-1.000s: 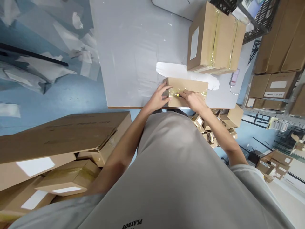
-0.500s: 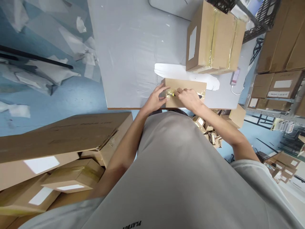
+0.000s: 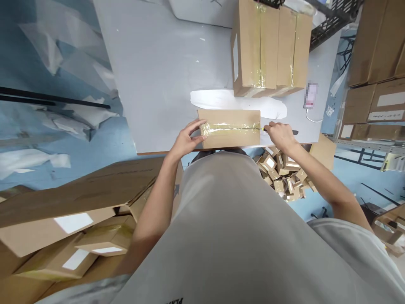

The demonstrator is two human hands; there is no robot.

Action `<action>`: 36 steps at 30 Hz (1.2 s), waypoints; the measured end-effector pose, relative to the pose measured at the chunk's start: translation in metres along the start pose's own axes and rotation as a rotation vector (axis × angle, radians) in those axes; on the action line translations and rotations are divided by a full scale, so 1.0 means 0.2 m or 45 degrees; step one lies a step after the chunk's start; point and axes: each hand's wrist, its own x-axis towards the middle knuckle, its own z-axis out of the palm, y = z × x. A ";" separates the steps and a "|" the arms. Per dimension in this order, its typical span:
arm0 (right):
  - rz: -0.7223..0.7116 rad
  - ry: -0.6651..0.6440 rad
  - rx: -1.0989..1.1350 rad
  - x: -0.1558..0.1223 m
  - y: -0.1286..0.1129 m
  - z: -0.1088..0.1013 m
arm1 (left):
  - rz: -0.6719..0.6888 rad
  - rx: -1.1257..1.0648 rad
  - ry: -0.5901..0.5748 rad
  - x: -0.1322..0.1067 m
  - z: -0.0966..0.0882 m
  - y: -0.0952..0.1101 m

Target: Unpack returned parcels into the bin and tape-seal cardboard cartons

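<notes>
A small cardboard box [image 3: 229, 116] lies at the table's front edge, its top seam covered with shiny clear tape [image 3: 226, 127]. My left hand [image 3: 187, 138] grips the box's left end, thumb and fingers resting on the top near the corner. Just beyond the right end of the box, my right hand [image 3: 280, 135] is closed around a box cutter [image 3: 295, 132]. Its dark handle end sticks out to the right of the hand, and a bit of yellow shows at the front by the tape line. The blade is too small to make out.
Two larger taped boxes [image 3: 268, 50] stand behind on the grey table [image 3: 152, 84], near a white sheet [image 3: 215, 96]. A pixelated item [image 3: 311, 95] with a white cord lies right. Many small boxes [image 3: 281, 173] are piled below; big cartons [image 3: 79, 185] stand lower left.
My right hand has moved rightward along the seam with the box cutter, from the box's left half to past its right end. My left hand stays at the left end.
</notes>
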 end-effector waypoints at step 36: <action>0.448 0.740 2.051 0.07 -0.07 0.37 | -0.412 -0.262 0.092 0.30 0.19 -0.26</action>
